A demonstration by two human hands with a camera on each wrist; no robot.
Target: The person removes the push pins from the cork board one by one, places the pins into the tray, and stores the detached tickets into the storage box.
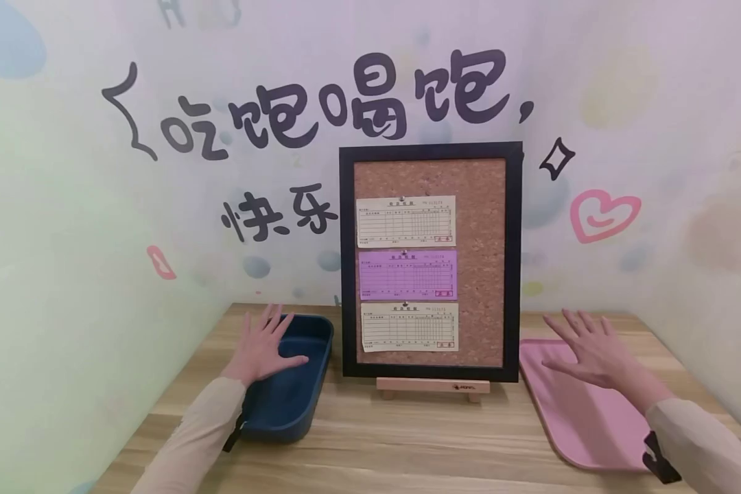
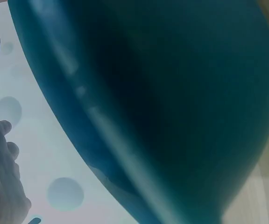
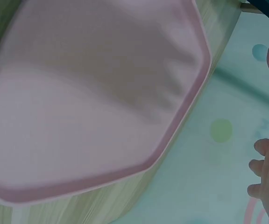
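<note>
My left hand (image 1: 264, 348) is held over the blue tray (image 1: 290, 435), its fingers spread and nothing in them. In the left wrist view the tray's wall (image 2: 181, 116) fills most of the picture. Over the pink tray (image 1: 583, 432) my right hand (image 1: 599, 353) hovers with fingers spread, also holding nothing; its shadow falls on the pink surface (image 3: 69, 140) in the right wrist view. Between the hands stands a black-framed cork board (image 1: 481, 274). Pinned to it one above another are a cream receipt slip (image 1: 406, 223), a purple slip (image 1: 407, 276) and another cream slip (image 1: 410, 329).
A small wooden easel (image 1: 432, 385) supports the board on the wood-grain table (image 1: 346, 453). Behind it rises a pale wall (image 1: 654, 123) with coloured dots and dark lettering. Metal pins (image 1: 404, 252) hold the slips at their top edges.
</note>
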